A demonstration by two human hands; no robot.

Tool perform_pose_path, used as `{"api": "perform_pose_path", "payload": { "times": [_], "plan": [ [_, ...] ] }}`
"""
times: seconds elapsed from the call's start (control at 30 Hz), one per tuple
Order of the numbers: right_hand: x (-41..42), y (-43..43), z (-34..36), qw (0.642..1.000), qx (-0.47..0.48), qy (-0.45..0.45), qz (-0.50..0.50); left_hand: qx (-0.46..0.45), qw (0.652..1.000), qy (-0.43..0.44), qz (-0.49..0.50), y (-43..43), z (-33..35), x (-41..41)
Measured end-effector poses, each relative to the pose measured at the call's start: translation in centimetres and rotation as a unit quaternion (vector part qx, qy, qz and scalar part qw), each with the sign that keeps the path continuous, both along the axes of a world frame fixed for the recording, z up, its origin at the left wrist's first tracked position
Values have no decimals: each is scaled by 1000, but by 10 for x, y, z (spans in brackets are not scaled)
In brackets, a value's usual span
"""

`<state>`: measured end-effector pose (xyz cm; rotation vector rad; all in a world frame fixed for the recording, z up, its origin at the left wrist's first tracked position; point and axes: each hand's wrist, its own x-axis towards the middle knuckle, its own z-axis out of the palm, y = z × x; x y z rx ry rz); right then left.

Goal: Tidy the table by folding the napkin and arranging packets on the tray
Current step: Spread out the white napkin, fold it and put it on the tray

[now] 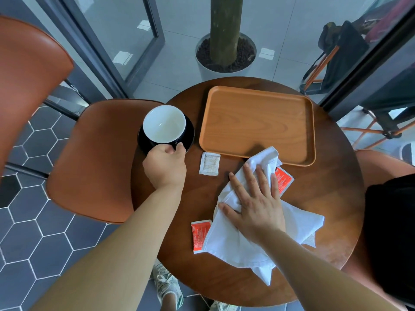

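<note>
The left hand (pixel 165 166) grips the white cup (pixel 164 124). The right hand (pixel 253 203) lies flat and open on the crumpled white cloth napkin (pixel 235 243). The small white paper packet (pixel 209 163) has print too tiny to read.

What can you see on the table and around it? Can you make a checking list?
Surface: round wooden table, looks dry.
Job's things: napkin crumpled; tray bare; white packet and two red packets on the table, both partly under the napkin.
Clutter: cup on a dark saucer.
Hands: left hand at the saucer's edge; right hand flat on the napkin.
Cables: nothing seen.
Surroundings: brown chairs, potted tree, glass doors.
</note>
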<state>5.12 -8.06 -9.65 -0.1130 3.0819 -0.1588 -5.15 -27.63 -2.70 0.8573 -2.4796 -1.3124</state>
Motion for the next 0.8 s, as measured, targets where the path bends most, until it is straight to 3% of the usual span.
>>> {"api": "perform_pose_path", "payload": {
  "times": [0.27,0.8],
  "plan": [
    [0,0,5,1000,2,-19,-1,-118,987,12,-105,-30,4,6],
    [0,-1,8,999,7,-34,-1,-158,977,38,-137,-50,1,6]
  ]
}}
